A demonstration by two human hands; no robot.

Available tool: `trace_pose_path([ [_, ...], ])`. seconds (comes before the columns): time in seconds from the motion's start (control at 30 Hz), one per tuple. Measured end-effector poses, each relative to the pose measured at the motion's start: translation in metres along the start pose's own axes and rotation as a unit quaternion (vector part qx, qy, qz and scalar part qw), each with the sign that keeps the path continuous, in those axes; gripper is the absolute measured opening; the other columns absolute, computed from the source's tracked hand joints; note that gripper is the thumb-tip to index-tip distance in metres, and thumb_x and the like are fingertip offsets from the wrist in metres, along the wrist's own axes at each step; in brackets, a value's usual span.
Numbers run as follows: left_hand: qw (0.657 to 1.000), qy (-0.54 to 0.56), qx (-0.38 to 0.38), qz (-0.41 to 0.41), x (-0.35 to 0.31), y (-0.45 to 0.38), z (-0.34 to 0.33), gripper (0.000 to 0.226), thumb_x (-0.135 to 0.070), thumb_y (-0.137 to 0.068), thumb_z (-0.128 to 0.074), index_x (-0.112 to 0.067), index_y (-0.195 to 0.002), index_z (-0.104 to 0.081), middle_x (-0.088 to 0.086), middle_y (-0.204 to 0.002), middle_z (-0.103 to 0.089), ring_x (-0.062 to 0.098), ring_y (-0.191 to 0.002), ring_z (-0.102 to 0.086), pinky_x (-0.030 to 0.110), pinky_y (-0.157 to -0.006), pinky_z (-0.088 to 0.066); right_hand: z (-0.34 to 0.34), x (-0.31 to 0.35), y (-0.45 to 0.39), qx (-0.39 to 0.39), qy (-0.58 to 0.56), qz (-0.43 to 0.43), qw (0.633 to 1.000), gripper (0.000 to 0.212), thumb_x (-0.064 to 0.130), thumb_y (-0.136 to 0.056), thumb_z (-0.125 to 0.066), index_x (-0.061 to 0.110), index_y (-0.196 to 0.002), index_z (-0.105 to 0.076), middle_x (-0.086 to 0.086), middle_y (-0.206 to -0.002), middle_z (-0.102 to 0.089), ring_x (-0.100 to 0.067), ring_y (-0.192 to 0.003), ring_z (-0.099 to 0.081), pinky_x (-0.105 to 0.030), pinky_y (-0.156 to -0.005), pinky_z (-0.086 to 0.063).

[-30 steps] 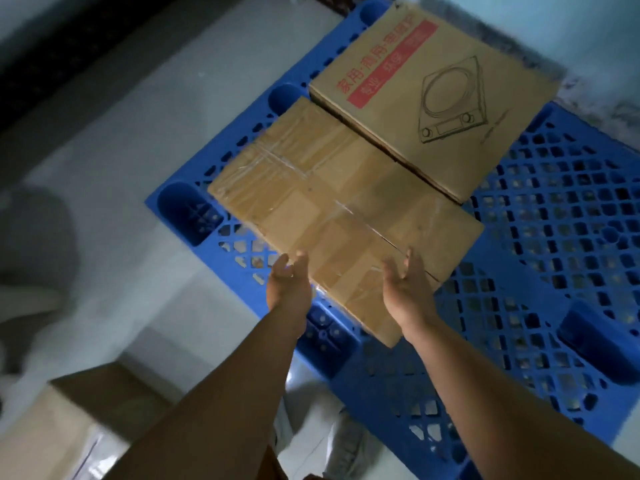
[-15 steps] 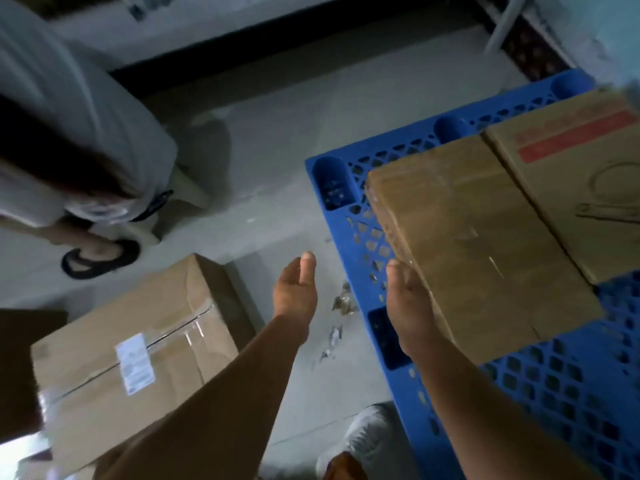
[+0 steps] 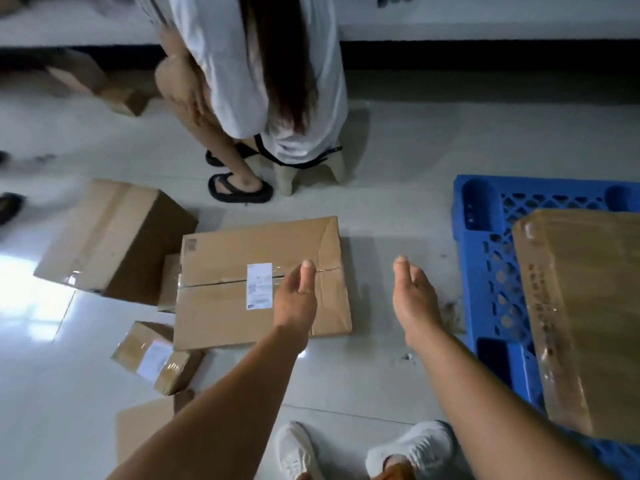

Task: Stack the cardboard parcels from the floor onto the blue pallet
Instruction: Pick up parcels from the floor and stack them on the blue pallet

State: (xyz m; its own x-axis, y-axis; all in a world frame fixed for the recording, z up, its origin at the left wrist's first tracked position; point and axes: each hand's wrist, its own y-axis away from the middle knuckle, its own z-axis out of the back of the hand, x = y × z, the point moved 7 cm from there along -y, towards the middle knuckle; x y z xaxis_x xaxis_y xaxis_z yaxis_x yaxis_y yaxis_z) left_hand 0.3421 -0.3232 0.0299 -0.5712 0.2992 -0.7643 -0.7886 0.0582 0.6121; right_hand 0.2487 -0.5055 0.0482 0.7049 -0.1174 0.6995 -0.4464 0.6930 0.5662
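Several cardboard parcels lie on the pale glossy tiled floor (image 3: 381,382), the flat labelled parcel (image 3: 256,282) nearest under our left hand (image 3: 294,299). Our right hand (image 3: 414,299) hangs over bare tile, both hands with fingers relaxed, holding nothing. At right, the blue pallet (image 3: 488,258) carries a taped parcel (image 3: 588,306); a person in a white shirt (image 3: 256,71) sits on a stool opposite.
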Motion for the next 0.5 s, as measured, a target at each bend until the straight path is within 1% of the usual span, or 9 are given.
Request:
trace_pose_path([
  [0.17, 0.999, 0.028, -0.035, 0.016, 0.017, -0.016, 0.085, 0.051, -0.052, -0.095, -0.043, -0.018, -0.130, -0.055, -0.005, -0.118, -0.059, 0.020, -0.119, -0.055, 0.042, -0.109, -0.038, -0.079, 0.020, 0.028, 0.034, 0.020, 0.023, 0.999, 0.050, 0.049, -0.099, -0.032, 0.014, -0.129, -0.053, -0.010, -0.133, -0.055, -0.026, -0.118, -0.050, -0.029, -0.086, -0.035],
  [0.23, 0.997, 0.047, -0.050, 0.026, 0.025, -0.021, 0.113, 0.053, -0.054, -0.095, -0.043, -0.018, -0.132, -0.054, -0.002, -0.124, -0.061, 0.019, -0.118, -0.055, 0.037, -0.106, -0.039, -0.106, 0.028, 0.036, 0.049, 0.038, 0.034, 0.998, 0.051, 0.050, -0.098, -0.033, 0.017, -0.132, -0.051, -0.008, -0.135, -0.054, -0.025, -0.121, -0.049, -0.029, -0.089, -0.035],
  [0.3, 0.995, 0.064, -0.071, 0.040, 0.033, -0.025, 0.140, 0.056, -0.053, -0.095, -0.042, -0.017, -0.137, -0.049, 0.002, -0.134, -0.057, 0.019, -0.121, -0.052, 0.035, -0.103, -0.038, -0.132, 0.034, 0.041, 0.065, 0.055, 0.044, 0.995, 0.051, 0.051, -0.098, -0.034, 0.018, -0.134, -0.050, -0.004, -0.137, -0.053, -0.024, -0.123, -0.048, -0.029, -0.094, -0.035],
  [0.37, 0.990, 0.086, -0.097, 0.059, 0.044, -0.029, 0.166, 0.062, -0.052, -0.095, -0.043, -0.014, -0.144, -0.041, 0.004, -0.142, -0.050, 0.021, -0.126, -0.049, 0.038, -0.108, -0.036, -0.161, 0.041, 0.047, 0.086, 0.071, 0.056, 0.992, 0.053, 0.053, -0.096, -0.035, 0.019, -0.135, -0.049, -0.002, -0.137, -0.053, -0.022, -0.123, -0.048, -0.028, -0.096, -0.035],
  [0.43, 0.984, 0.109, -0.121, 0.078, 0.055, -0.033, 0.186, 0.065, -0.053, -0.094, -0.044, -0.014, -0.145, -0.039, 0.007, -0.143, -0.048, 0.023, -0.127, -0.049, 0.042, -0.110, -0.036, -0.188, 0.048, 0.049, 0.107, 0.083, 0.061, 0.989, 0.057, 0.056, -0.094, -0.038, 0.019, -0.137, -0.047, -0.001, -0.137, -0.053, -0.021, -0.124, -0.049, -0.030, -0.101, -0.036],
  [0.5, 0.977, 0.133, -0.139, 0.095, 0.065, -0.036, 0.202, 0.066, -0.054, -0.093, -0.045, -0.014, -0.146, -0.038, 0.007, -0.142, -0.048, 0.023, -0.126, -0.050, 0.043, -0.110, -0.037, -0.212, 0.055, 0.050, 0.127, 0.100, 0.071, 0.984, 0.061, 0.058, -0.092, -0.040, 0.019, -0.139, -0.045, 0.000, -0.139, -0.053, -0.020, -0.126, -0.048, -0.032, -0.105, -0.036],
])
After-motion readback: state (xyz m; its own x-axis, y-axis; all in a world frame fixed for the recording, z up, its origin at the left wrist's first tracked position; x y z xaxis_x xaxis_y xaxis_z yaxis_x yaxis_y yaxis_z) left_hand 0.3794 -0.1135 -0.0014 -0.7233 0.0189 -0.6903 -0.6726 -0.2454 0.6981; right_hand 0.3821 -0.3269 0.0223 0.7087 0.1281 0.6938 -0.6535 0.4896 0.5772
